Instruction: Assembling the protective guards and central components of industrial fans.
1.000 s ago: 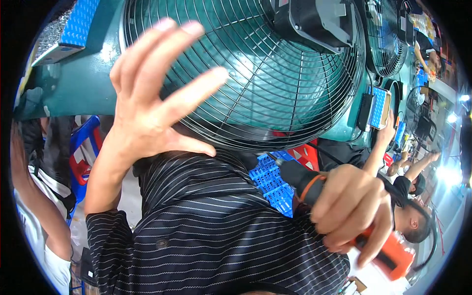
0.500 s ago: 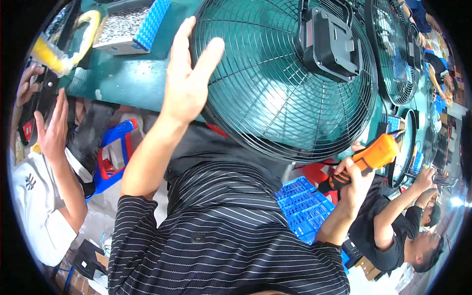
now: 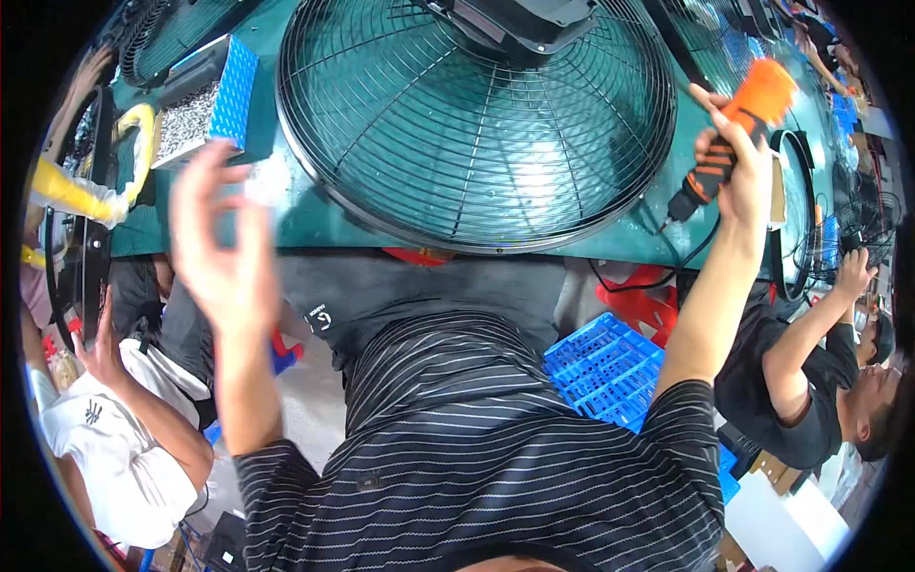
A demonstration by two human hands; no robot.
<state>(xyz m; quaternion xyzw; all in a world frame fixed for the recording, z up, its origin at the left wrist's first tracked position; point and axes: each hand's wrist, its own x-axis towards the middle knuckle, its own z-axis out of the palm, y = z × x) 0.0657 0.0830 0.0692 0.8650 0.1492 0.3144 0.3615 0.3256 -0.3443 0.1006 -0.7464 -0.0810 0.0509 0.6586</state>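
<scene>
Above the right side of the table (image 3: pixel 618 240), right of the cage (image 3: pixel 477 143), we hold the driver (image 3: pixel 762 92) in our right hand (image 3: pixel 743 170), fingers closed round it, tip pointing near. It looks stiff and fairly heavy, probably best gripped by its dark striped section. At left, near the box (image 3: pixel 232 100), our blurred left hand (image 3: pixel 227 262) has fingers parted; whether it pinches anything, we cannot tell.

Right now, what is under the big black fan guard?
The green tabletop shows through the wire fan guard; whatever lies beneath its black housing cannot be seen.
</scene>
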